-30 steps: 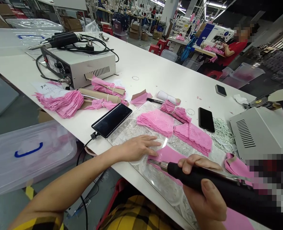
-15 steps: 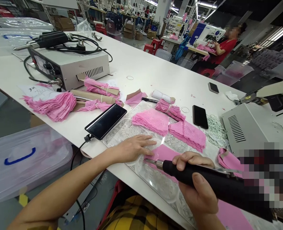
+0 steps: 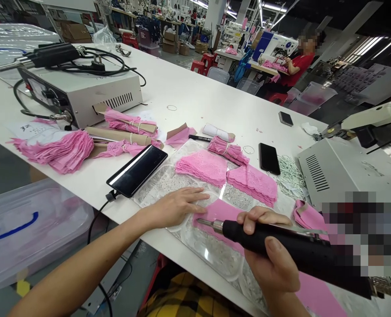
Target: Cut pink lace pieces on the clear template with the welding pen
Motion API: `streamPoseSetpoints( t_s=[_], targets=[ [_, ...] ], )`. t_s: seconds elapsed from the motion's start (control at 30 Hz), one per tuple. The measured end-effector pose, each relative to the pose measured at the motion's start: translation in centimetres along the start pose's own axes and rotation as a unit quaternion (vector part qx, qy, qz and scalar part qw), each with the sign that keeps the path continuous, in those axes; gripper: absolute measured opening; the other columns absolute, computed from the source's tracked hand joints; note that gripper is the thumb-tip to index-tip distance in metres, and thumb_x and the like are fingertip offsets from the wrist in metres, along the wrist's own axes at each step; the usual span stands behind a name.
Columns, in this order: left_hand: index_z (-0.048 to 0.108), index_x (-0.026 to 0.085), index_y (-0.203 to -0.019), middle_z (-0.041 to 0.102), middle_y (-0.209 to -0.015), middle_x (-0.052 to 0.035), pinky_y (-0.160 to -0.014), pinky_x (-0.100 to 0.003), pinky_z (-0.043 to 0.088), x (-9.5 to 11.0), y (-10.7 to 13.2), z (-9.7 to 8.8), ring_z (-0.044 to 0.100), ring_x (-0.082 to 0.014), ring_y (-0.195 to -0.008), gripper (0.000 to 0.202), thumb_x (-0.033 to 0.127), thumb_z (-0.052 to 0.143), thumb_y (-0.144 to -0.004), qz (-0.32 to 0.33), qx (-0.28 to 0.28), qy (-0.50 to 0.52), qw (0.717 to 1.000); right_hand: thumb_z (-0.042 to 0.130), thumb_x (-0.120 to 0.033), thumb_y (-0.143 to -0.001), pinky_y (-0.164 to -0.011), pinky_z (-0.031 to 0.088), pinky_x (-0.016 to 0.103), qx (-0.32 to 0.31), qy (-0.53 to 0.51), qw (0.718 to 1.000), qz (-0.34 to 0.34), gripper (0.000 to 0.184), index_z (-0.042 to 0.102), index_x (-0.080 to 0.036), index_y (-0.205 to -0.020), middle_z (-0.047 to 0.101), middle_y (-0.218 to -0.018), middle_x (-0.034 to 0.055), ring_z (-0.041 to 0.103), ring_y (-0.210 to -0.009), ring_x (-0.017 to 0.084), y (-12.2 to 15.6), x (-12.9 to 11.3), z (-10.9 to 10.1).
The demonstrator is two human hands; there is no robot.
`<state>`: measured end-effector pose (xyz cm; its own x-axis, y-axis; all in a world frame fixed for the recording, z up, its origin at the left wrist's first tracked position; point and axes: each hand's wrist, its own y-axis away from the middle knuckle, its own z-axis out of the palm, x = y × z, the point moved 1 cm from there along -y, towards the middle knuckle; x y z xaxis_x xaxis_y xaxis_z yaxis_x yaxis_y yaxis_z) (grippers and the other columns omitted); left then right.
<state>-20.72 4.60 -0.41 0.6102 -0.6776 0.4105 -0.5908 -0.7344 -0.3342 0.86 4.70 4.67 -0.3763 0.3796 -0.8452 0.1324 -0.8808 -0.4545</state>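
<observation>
Gripping tool (image 3: 297, 252): right hand (image 3: 273, 255) | lidded bin (image 3: 58, 231): perhaps pink inside

The head view has turned slightly right, and white glare (image 3: 128, 166) has spread along the cabled phone (image 3: 138, 171).

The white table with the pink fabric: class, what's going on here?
A person's right hand grips a black handheld tool, its metal tip at one end of a flat pink piece on a clear, scuffed board; whether it touches is hard to tell. The left hand lies spread beside the tip, fingers reaching the piece's edge. Two pink stacks sit farther back on the board.
</observation>
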Motion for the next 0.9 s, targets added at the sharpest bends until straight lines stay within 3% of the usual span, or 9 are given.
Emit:
streamPoseSetpoints(
  t_s=[0.9],
  targets=[
    [0.071, 0.023, -0.109, 0.054, -0.139, -0.0051, -0.107, -0.044, 0.044, 0.1, 0.02, 0.02, 0.042, -0.0261, -0.136, 0.052, -0.01, 0.048, -0.076, -0.009, 0.001, -0.006, 1.0, 0.058, -0.026, -0.083, -0.071, 0.053, 0.034, -0.027, 0.017, 0.999, -0.002, 0.009, 0.062, -0.023, -0.09, 0.058, -0.077, 0.0005, 0.055, -0.065, 0.012, 0.04, 0.02, 0.83]
  ],
)
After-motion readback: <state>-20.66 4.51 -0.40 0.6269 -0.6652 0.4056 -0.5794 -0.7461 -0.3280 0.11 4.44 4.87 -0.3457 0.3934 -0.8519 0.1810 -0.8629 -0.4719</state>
